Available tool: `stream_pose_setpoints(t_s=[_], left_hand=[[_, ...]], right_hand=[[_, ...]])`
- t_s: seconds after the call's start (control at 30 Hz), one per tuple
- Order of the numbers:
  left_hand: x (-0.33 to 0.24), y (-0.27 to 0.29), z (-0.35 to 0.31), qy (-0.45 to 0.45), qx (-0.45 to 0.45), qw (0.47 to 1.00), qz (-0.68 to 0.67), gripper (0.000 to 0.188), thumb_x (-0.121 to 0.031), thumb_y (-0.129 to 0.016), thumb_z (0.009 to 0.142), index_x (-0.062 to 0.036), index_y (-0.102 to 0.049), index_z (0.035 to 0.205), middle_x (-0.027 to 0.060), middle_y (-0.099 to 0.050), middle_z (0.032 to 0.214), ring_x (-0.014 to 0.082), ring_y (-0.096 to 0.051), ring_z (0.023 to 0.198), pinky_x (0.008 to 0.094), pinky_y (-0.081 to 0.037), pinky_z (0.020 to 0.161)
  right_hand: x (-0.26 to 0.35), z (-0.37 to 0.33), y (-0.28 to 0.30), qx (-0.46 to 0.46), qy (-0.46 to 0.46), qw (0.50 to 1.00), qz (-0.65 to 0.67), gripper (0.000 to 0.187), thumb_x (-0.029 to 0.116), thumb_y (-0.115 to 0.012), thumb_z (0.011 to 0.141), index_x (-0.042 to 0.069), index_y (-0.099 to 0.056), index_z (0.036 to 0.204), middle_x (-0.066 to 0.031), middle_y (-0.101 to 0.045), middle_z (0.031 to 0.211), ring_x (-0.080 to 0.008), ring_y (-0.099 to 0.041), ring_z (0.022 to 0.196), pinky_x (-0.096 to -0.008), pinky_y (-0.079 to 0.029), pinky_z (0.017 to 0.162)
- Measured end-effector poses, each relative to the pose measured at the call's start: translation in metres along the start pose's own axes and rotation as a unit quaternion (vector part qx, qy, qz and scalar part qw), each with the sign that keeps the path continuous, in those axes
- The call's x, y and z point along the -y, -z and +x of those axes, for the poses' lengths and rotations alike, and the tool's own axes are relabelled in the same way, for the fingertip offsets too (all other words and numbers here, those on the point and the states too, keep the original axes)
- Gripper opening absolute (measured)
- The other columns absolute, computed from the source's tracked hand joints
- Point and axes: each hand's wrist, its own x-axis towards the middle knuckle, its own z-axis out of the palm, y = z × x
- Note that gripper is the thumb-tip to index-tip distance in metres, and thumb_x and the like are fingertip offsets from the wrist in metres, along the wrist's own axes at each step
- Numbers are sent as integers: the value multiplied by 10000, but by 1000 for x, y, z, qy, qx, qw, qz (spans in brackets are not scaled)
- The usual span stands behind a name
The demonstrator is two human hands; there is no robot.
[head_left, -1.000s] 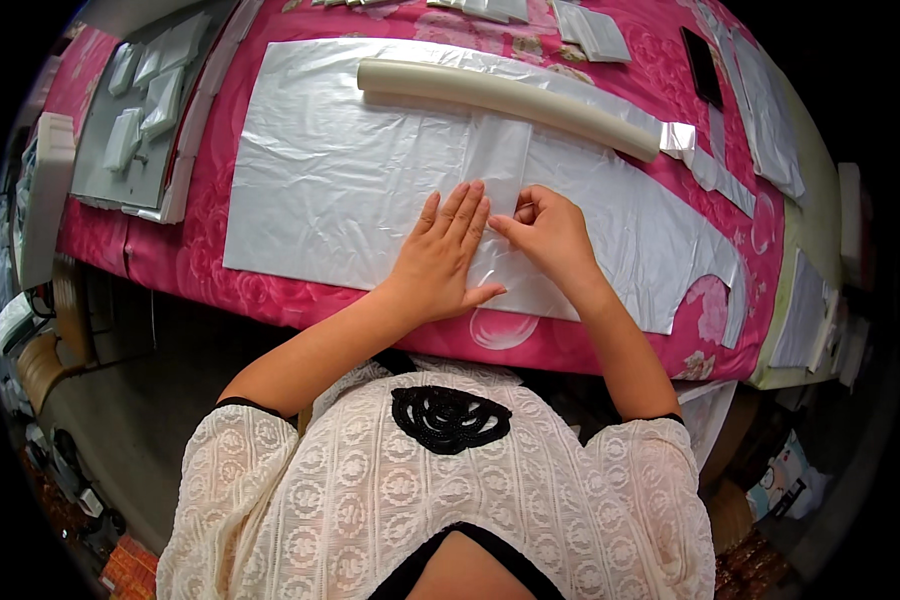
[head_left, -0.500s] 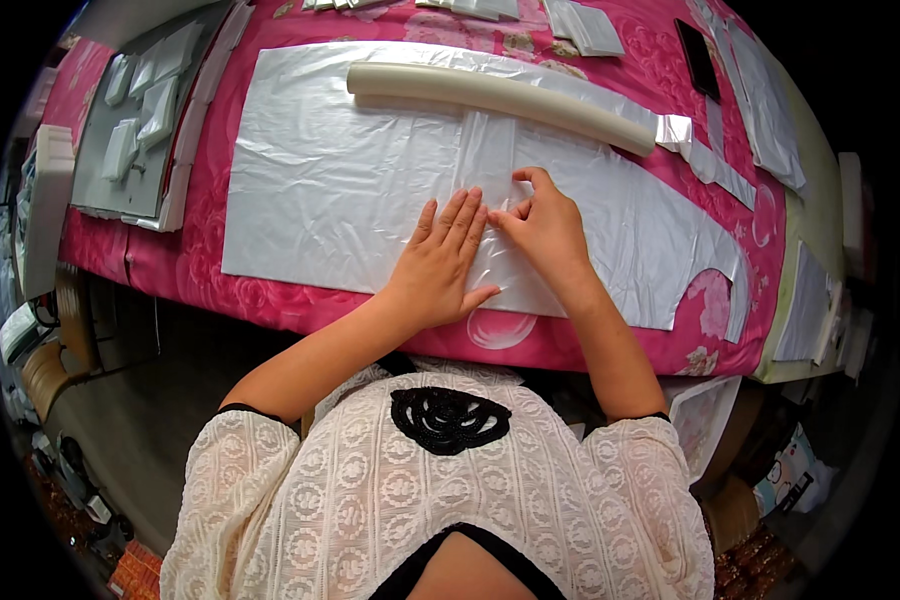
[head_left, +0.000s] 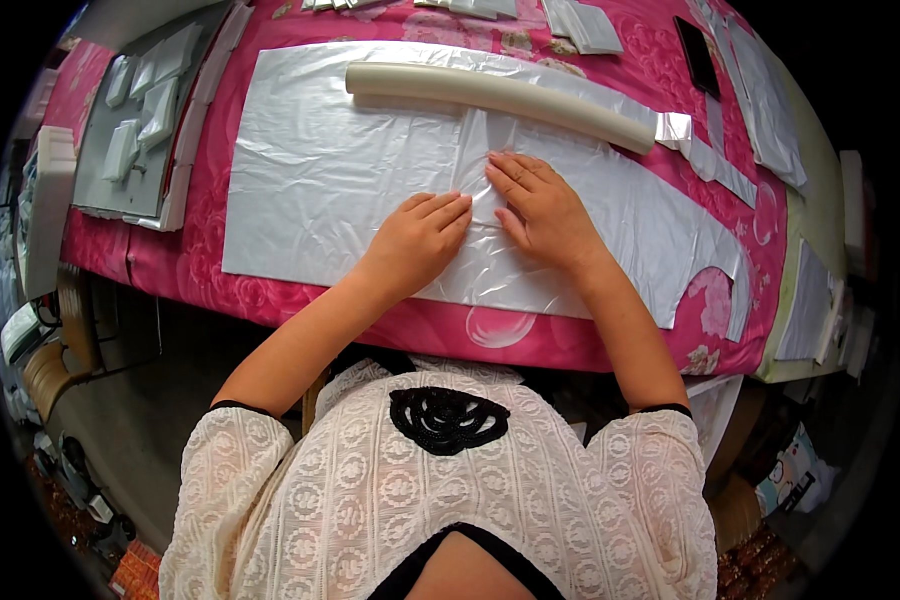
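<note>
A white plastic carrier bag lies flattened on the table, its cut-out handle end to the right. My left hand rests palm down near the bag's middle, fingers stretched together toward a narrow folded strip of the plastic. Just right of that strip, my right hand lies flat, its fingers pointing up and left. Neither hand grips anything that I can see. A long cream tube lies across the bag's far side, beyond both hands.
The table has a pink floral cloth. At the left, a grey board carries several folded white packets. More folded white plastic lies at the far edge. A black phone and white bags lie at the right.
My right hand has gone from a pinch beside the left fingertips to lying flat. My left hand has drawn slightly left, its thumb now tucked in. The tube and bag look unmoved.
</note>
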Motion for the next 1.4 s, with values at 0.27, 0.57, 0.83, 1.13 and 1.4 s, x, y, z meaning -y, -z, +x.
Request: stream_pose_setpoints(t_s=[0.27, 0.57, 0.83, 1.13, 1.4], left_hand=[[-2, 10, 11, 85, 87, 990, -65, 149, -40, -658, 689, -62, -611, 829, 38, -656, 1007, 176, -628, 897, 332, -479, 797], [-24, 30, -32, -38, 76, 988, -126, 549, -266, -761, 621, -89, -575, 1107, 56, -579, 1193, 190, -551, 1115, 480, -268, 1065], [-19, 19, -32, -22, 94, 990, -107, 537, -89, -679, 614, -50, -556, 1135, 82, -586, 1171, 211, -573, 1039, 397, -401, 931], [-19, 14, -28, -23, 42, 992, -118, 446, -6, -627, 634, -41, -584, 1076, 70, -629, 1080, 201, -601, 984, 344, -449, 844], [-20, 16, -27, 82, 48, 975, -201, 533, -48, -622, 759, -43, -464, 1268, 85, -653, 1026, 237, -627, 893, 350, -463, 785]], right_hand=[[-1, 0, 4, 2, 5, 998, 56, 491, -70, -558, 613, 29, -603, 1091, -112, -587, 1146, -290, -536, 1053, -365, -459, 891], [47, -46, 3, -11, 11, 998, 53, 254, 57, -642, 633, 67, -653, 887, -40, -644, 918, -222, -595, 855, -329, -495, 753], [47, -51, 4, -60, -52, 991, 111, 228, 25, -676, 636, 75, -646, 856, -45, -640, 905, -225, -599, 848, -331, -502, 725], [43, -58, 0, -75, -36, 988, 127, 256, -4, -688, 618, 86, -666, 856, -36, -653, 879, -224, -613, 794, -317, -507, 688], [38, -58, -4, -82, -82, 982, 146, 189, 44, -676, 682, 75, -669, 869, -57, -659, 824, -225, -614, 748, -323, -494, 639]])
